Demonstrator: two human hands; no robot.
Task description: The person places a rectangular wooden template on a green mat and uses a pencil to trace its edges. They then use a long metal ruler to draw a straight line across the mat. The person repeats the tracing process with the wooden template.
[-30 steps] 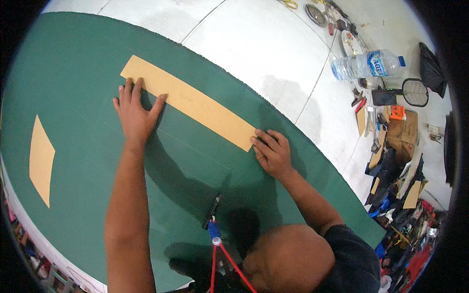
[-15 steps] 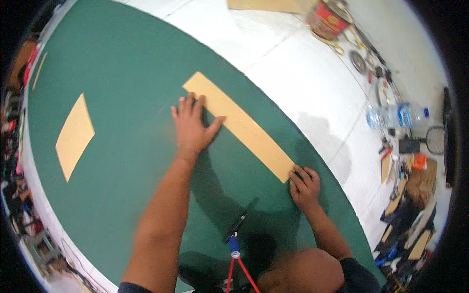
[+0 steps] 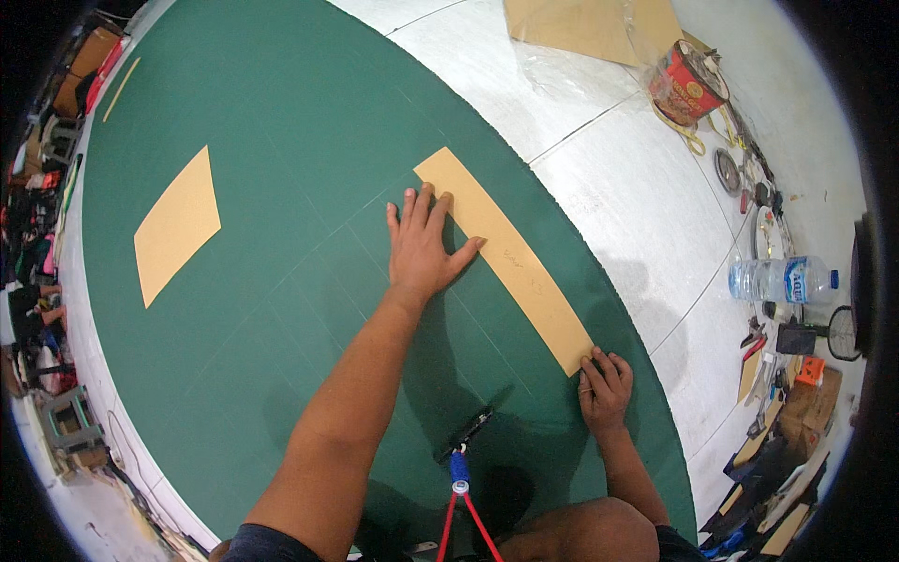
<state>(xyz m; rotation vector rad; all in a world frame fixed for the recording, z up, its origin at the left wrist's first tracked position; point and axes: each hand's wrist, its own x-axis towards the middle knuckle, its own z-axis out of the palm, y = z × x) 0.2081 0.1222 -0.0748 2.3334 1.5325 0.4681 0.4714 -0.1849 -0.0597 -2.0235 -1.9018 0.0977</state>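
- From my end, the tan card strip [image 3: 510, 267] lies flat on the green sheet [image 3: 309, 140], slanting from just above the frame's centre down to the right of it.
- I see the left hand [image 3: 421, 245] with its fingers apart, two fingertips and the thumb resting on the strip's left edge near its upper end.
- The right hand [image 3: 607, 391] has its fingers bent and close together, touching the strip's lower end; I cannot tell whether they pinch the corner or only press beside it.
- My first worry is the strip turning: both hands touch it only at its edge and end, so uneven pressure could swing it askew on the sheet.
- The sheet could also ruck or creep if the left palm pushes sideways, and that would spoil how the strip sits against the thin pale lines [image 3: 302, 259].
- A dark clip [image 3: 468, 433] hangs on a red cord [image 3: 479, 525] at lower centre; if the body leans, it could swing into the left forearm.
- The left fingers cover part of the strip's edge, and the faint marks on its face are too weak for me to read.
- The right forearm is partly hidden, and the frame's lower edge cuts off the body.
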